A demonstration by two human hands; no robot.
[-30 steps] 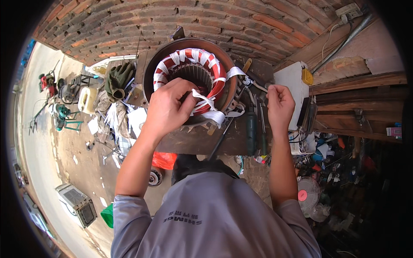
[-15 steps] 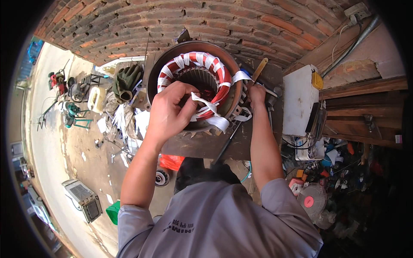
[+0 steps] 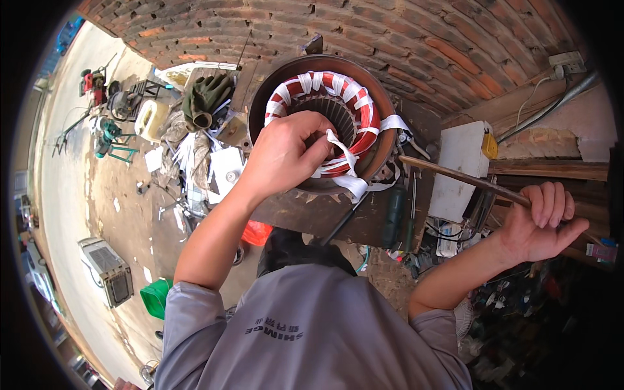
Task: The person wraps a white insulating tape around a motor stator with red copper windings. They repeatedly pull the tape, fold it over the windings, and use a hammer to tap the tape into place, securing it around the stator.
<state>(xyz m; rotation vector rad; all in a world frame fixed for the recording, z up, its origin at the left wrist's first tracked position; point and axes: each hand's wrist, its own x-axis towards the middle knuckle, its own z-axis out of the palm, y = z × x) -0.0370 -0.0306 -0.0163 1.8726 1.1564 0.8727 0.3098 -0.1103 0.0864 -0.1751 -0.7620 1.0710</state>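
Observation:
A motor stator [image 3: 257,91] with a round metal housing stands on the bench. Its ring of red windings [image 3: 372,117] is wrapped in white tape. Over the near left part of that ring, my left hand [image 3: 286,153] is closed in a pinch on the white cloth tape [image 3: 344,153], which hangs in a loop. Off to the right, my right hand [image 3: 536,224] has its fingers curled round a long thin brown stick [image 3: 455,174]. The stick's far tip points at the stator's right side, apart from the windings. Another tape strip [image 3: 392,122] crosses the housing's right rim.
A green-handled screwdriver [image 3: 393,218] and other tools lie on the dark bench [image 3: 292,218]. A white box [image 3: 458,159] stands at its right. The brick wall [image 3: 403,39] rises behind. Dark gloves [image 3: 208,97] and papers lie left; a green bucket [image 3: 156,298] is on the ground.
My right hand has gone from beside the stator out to the right and now holds the long stick. The left hand keeps its pinch on the tape. The view has shifted slightly.

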